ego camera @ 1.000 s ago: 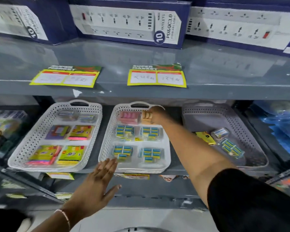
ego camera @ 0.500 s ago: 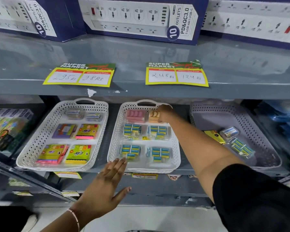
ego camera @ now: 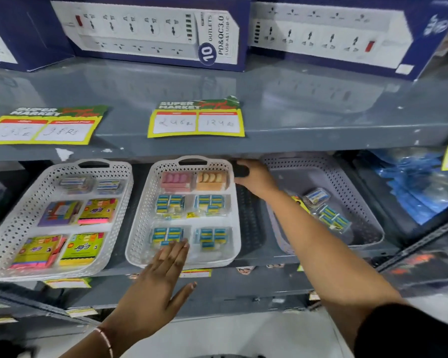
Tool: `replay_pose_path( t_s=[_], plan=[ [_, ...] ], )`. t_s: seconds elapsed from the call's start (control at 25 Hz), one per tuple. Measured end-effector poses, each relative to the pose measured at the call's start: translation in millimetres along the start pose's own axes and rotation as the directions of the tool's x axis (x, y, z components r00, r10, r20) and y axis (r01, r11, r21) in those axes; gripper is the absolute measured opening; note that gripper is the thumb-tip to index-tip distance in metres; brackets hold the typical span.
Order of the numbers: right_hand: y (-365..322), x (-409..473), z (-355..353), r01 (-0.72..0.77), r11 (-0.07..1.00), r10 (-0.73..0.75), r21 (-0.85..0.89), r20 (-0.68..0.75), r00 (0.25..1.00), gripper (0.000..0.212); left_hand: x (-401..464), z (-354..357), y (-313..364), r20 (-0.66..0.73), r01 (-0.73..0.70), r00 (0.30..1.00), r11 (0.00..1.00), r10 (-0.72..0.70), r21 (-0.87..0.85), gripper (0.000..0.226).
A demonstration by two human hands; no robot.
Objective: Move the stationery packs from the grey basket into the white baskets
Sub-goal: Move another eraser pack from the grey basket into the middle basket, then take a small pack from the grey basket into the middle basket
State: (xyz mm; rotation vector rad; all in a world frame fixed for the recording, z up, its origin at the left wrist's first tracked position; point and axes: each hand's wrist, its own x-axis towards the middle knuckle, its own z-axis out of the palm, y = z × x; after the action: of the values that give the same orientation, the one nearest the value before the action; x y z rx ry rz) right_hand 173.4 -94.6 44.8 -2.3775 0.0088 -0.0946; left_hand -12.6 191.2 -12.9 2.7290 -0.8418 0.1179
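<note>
The middle white basket (ego camera: 140, 228) holds a pink pack (ego camera: 176, 180), an orange pack (ego camera: 211, 180) and several blue-and-yellow packs. Sticky-note packs fill the left white basket (ego camera: 0, 249). On the right, the grey basket (ego camera: 367, 228) contains a clear pack (ego camera: 316, 197), a blue-and-yellow pack (ego camera: 334, 219) and a yellow pack (ego camera: 299, 202) half hidden by my arm. My right hand (ego camera: 254, 177) hovers between the middle white and grey baskets, holding nothing, beside the orange pack. My left hand (ego camera: 163, 280) lies flat over the middle basket's front rim, fingertips touching a pack.
A grey shelf board with yellow price tags (ego camera: 195, 122) overhangs the baskets closely. Boxed power strips (ego camera: 153, 32) stand on it. Blue plastic-wrapped goods (ego camera: 419, 187) sit right of the grey basket. A dark perforated tray (ego camera: 251, 223) lies between the two baskets.
My right hand let go of the orange pack at the back of the middle basket and moved right toward the grey basket. My left hand slid forward onto the basket's front rim.
</note>
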Motion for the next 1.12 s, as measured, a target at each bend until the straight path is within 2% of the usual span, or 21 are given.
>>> replay_pose_path(
  t_s=[0.16,0.24,0.36,0.4,0.48,0.56,0.68,0.76,0.92,1.0,1.12],
  plan=[
    [95.9,-38.7,-64.1,-0.300,0.952,0.292,-0.059,-0.109,0.950,0.043,60.9,25.8,68.0,0.000,-0.198,0.980,0.980,0.198,-0.005,0.069],
    [132.7,-59.7,-91.4,-0.398,0.915,0.387,-0.073,-0.124,0.914,0.034,87.2,41.0,100.7,0.025,-0.291,0.956,0.957,0.291,-0.007,0.069],
    [152.7,-88.2,-111.0,-0.463,0.854,0.463,-0.237,-0.057,0.885,0.021,113.8,61.4,139.2,0.083,-0.326,0.943,0.945,0.324,0.016,0.070],
    [150.8,-96.5,-110.9,-0.483,0.849,0.495,-0.215,0.002,0.869,0.015,119.5,68.1,148.1,0.098,-0.322,0.943,0.946,0.318,0.027,0.071],
    [145.4,-105.3,-98.9,-0.470,0.865,0.492,-0.176,0.116,0.863,0.029,126.8,78.0,158.1,0.121,-0.304,0.947,0.952,0.297,0.039,0.072],
    [141.3,-103.7,-78.7,-0.403,0.877,0.452,-0.261,0.166,0.876,0.044,128.6,84.5,161.0,0.119,-0.300,0.949,0.952,0.291,0.058,0.071],
    [125.2,-95.9,-60.9,-0.354,0.824,0.465,-0.443,0.169,0.869,0.040,128.4,87.0,162.1,0.101,-0.309,0.948,0.948,0.301,0.074,0.071],
    [123.2,-92.6,-56.8,-0.365,0.797,0.486,-0.481,0.153,0.860,0.042,127.7,85.7,161.9,0.085,-0.314,0.948,0.946,0.307,0.081,0.071],
    [120.6,-104.9,-74.3,-0.409,0.822,0.510,-0.397,0.193,0.838,0.044,115.9,74.7,155.9,0.043,-0.267,0.963,0.961,0.265,0.076,0.070],
    [116.0,-114.5,-94.2,-0.425,0.864,0.477,-0.271,0.169,0.862,0.038,102.9,62.6,140.5,-0.001,-0.188,0.982,0.980,0.188,0.059,0.070],
    [81.0,-121.7,-109.6,-0.341,0.912,0.382,-0.227,0.175,0.907,0.030,69.8,41.8,98.3,-0.044,-0.077,0.996,0.995,0.079,0.061,0.070]
  ],
)
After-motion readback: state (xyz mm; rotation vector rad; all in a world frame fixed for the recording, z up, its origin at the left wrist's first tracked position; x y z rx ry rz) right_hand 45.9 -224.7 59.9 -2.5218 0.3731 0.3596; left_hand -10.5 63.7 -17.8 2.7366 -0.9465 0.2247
